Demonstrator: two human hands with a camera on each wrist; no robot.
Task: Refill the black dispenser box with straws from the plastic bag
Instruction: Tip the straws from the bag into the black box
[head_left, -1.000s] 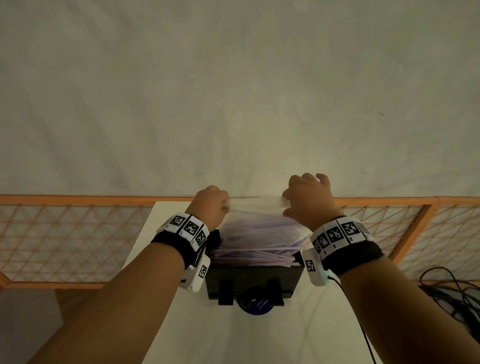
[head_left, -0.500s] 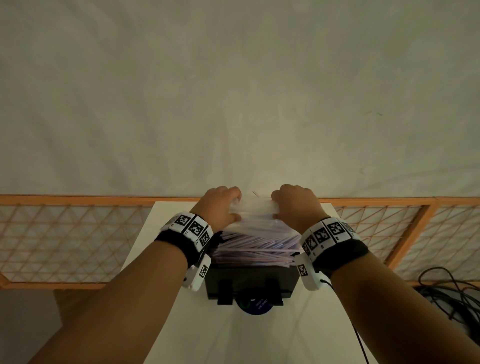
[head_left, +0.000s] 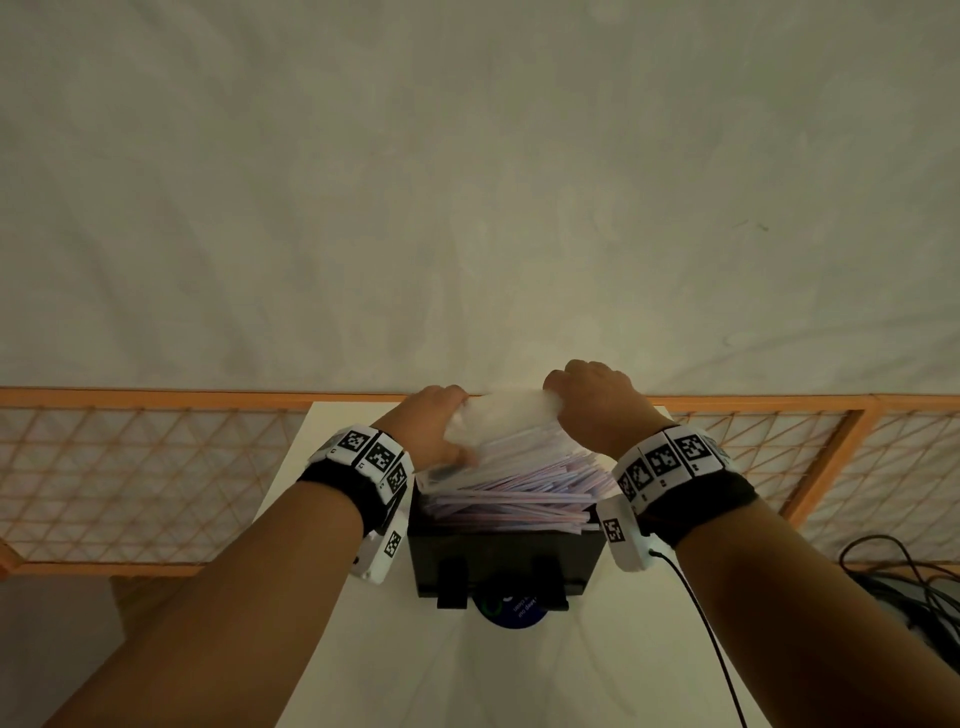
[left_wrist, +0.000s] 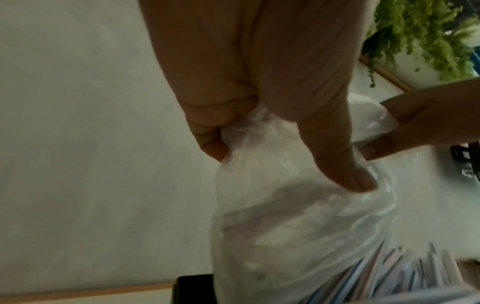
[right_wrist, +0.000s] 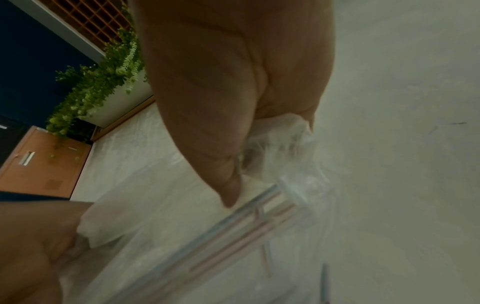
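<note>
Gripping the plastic bag in left hand and right hand, it should be lifted evenly so the straws are shed into the black dispenser box.

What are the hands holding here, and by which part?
Both hold the plastic bag by its bunched upper end above the box: the left hand grips the left corner, the right hand the right corner. Straws spill below.

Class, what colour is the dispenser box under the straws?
Black; the dispenser box shows best in the head view.
</note>
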